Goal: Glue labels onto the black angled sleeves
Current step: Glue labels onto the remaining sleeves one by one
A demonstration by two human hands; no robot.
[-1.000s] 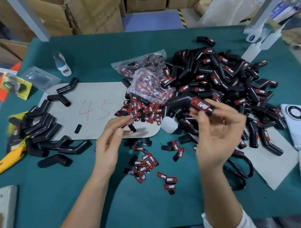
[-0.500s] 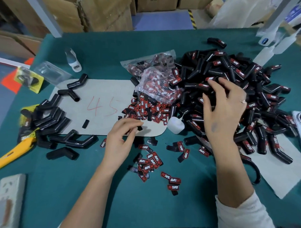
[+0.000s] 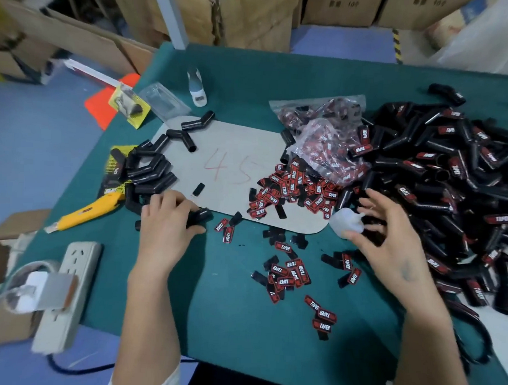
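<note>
Single head-worn view, close above the bench

The camera looks forward and down over the green table, wide-angled, floor and cartons at the far edge.

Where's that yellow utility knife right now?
In the head view the yellow utility knife lies on the left side of the green table, just below the small pile of unlabelled black sleeves and left of the left hand.

Unlabelled black angled sleeves lie heaped at left; labelled sleeves pile at right; red-black labels lie scattered between.
</note>
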